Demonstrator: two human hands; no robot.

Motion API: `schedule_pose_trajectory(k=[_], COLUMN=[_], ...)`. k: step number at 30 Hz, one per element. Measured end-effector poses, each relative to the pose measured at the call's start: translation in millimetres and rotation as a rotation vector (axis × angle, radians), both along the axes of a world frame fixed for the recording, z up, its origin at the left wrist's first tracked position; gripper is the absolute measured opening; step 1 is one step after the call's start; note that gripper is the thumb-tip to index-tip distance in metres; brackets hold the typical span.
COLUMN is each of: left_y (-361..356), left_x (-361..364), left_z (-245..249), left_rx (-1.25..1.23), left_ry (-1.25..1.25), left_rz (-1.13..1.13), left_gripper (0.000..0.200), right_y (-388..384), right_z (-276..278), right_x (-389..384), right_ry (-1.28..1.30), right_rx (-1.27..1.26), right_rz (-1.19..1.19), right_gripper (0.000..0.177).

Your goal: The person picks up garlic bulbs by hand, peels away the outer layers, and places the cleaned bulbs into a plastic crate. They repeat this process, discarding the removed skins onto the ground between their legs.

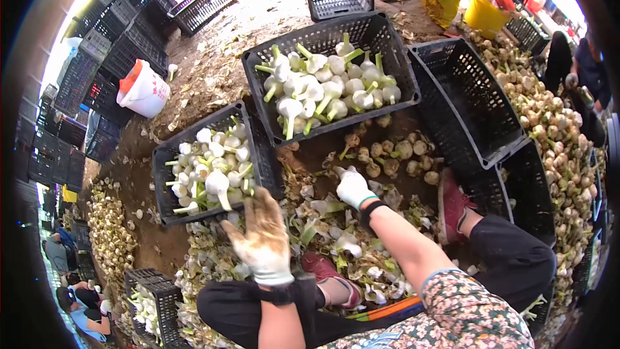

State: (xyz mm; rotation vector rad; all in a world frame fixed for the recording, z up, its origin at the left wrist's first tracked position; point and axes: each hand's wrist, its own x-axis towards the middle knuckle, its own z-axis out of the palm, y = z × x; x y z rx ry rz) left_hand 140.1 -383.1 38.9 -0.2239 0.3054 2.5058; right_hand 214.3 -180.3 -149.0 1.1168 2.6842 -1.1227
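Observation:
My left hand (260, 239), in a white glove stained brown, is open with its fingers stretched out at the near edge of the small black crate (165, 216). Peeled white garlic bulbs fill that crate, and one large bulb with a stem (217, 184) lies just beyond my fingertips. My right hand (354, 187), in a cleaner white glove, is closed over the ground; what its fingers hold, if anything, I cannot make out. Right beside it lies a cluster of unpeeled garlic bulbs (403, 150). Loose garlic skins (323, 223) cover the ground between my feet.
Ahead stands a larger black crate (274, 134) with trimmed garlic. An empty black crate (462, 100) is at its right, before a long garlic heap (549, 126). A white bucket (145, 94) and stacked crates (81, 74) stand left. Other people (84, 304) sit at the edges.

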Motion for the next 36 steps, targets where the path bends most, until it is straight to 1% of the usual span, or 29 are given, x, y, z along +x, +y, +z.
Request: schedule_pose_trajectory(k=[1, 2, 3, 5, 6, 7, 9, 10, 11, 12, 13, 14, 15, 17, 18, 19, 21, 22, 23, 25, 26, 27, 29, 30, 31, 33, 35, 36], left_y=[-1, -3, -2, 2, 5, 5, 8, 14, 19, 20, 24, 23, 23, 23, 22, 21, 17, 15, 13, 8, 7, 3, 0, -3, -3, -7, -9, -11], left_x=[5, 9, 11, 18, 23, 29, 35, 40, 46, 49, 52, 55, 59, 67, 69, 73, 81, 84, 89, 98, 99, 98, 101, 104, 107, 114, 121, 122], left_z=[-7, -17, -29, -51, -61, -70, -81, -77, -70, -78, -74, -65, -56, -54, -55, -53, -51, -45, -39, -24, -19, -18, -7, -3, -1, 0, 4, 0], left_rx=[-0.083, -0.116, -0.141, -0.426, -0.558, -0.600, -0.791, -0.918, -1.046, -0.936, -0.780, -0.727, -0.668, -0.681, -0.752, -0.745, -0.759, -0.727, -0.720, -0.643, -0.686, -0.681, -0.760, -0.824, -0.816, -0.862, -0.843, -0.812], left_ry=[-0.070, -0.091, -0.114, -0.102, -0.055, 0.076, 0.176, 0.293, 0.414, 0.541, 0.599, 0.552, 0.508, 0.648, 0.709, 0.718, 0.829, 0.876, 0.890, 0.861, 0.911, 0.928, 1.130, 1.311, 1.324, 1.379, 1.368, 1.333], left_rz=[-0.005, -0.050, -0.099, -0.123, -0.113, -0.081, -0.084, -0.152, -0.221, -0.271, -0.322, -0.360, -0.395, -0.225, -0.177, -0.174, -0.138, -0.107, -0.104, -0.115, -0.117, -0.112, -0.058, 0.023, 0.018, 0.028, 0.016, -0.008], left_gripper=[0.053, 0.045, 0.037, 0.029, 0.025, 0.030, 0.045, 0.052, 0.060, 0.067, 0.065, 0.062, 0.060, 0.057, 0.058, 0.058, 0.058, 0.057, 0.057, 0.054, 0.054, 0.054, 0.053, 0.051, 0.051, 0.056, 0.056, 0.057], right_y=[1, 2, 3, 7, 5, 1, -11, -16, -27, -34, -41, -48, -52, -57, -58, -61, -71, -81, -86, -97, -102, -106, -110, -113, -113, -114, -118, -119], right_z=[-3, -18, -39, 1, -13, -35, -57, -15, 43, 60, 77, 108, 131, 166, 175, 178, 176, 191, 195, 200, 201, 203, 211, 214, 212, 206, 222, 233], right_x=[-19, -36, -49, -48, -48, -41, -17, 0, 18, 31, 43, 52, 59, 71, 75, 78, 83, 88, 93, 101, 104, 108, 120, 122, 125, 130, 142, 150], right_ry=[-0.046, -0.148, -0.208, -0.326, -0.271, -0.141, 0.439, 0.566, 0.693, 0.777, 0.866, 0.768, 0.779, 0.735, 0.762, 0.770, 0.700, 0.764, 0.778, 0.891, 0.914, 0.931, 0.945, 0.954, 0.968, 0.939, 0.980, 0.976], right_rx=[-0.017, -0.035, -0.046, -0.125, -0.186, -0.227, -0.871, -1.186, -1.506, -1.602, -1.691, -1.585, -1.571, -1.107, -1.000, -0.993, -0.808, -0.856, -0.849, -0.957, -0.934, -0.930, -0.943, -0.942, -0.938, -0.851, -0.884, -0.951], right_rz=[-0.003, 0.040, 0.075, 0.076, -0.067, -0.231, -0.503, -0.459, -0.404, -0.294, -0.175, -0.176, -0.173, -0.105, -0.061, -0.057, -0.074, -0.116, -0.113, -0.185, -0.272, -0.266, -0.289, -0.334, -0.339, -0.294, -0.294, -0.257], right_gripper=[0.053, 0.062, 0.067, 0.070, 0.063, 0.055, 0.051, 0.051, 0.052, 0.053, 0.055, 0.055, 0.055, 0.056, 0.059, 0.059, 0.062, 0.060, 0.060, 0.055, 0.048, 0.048, 0.043, 0.037, 0.037, 0.035, 0.031, 0.031])
